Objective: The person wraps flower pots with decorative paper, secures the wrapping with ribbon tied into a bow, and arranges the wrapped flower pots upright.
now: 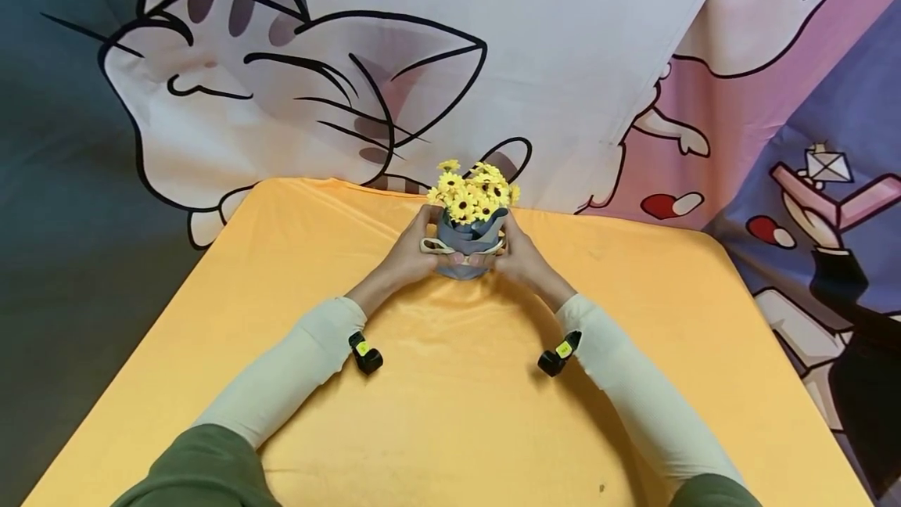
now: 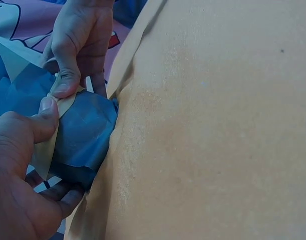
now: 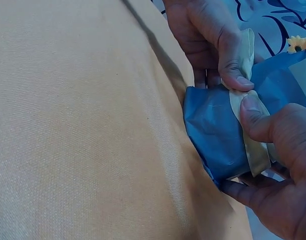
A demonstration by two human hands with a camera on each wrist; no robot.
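Note:
A small flower pot wrapped in blue-grey paper (image 1: 462, 271) stands at the far middle of the table, with yellow daisy-like flowers (image 1: 462, 204) rising from its top. Around its wrap runs a cream ribbon (image 3: 256, 155), with a loop sticking out at the side. My left hand (image 1: 408, 251) grips the pot from the left, and my right hand (image 1: 524, 253) grips it from the right. Both thumbs press the ribbon at the front, their tips nearly meeting. Fingers of both hands curl round the sides; the back of the pot is hidden.
A yellow cloth (image 1: 450, 382) covers the table, wrinkled near its far edge. Behind it hangs a curtain (image 1: 563, 37) printed with a cartoon cat and figures. Each wrist wears a small black camera, the left camera (image 1: 367, 356) and the right camera (image 1: 558, 357).

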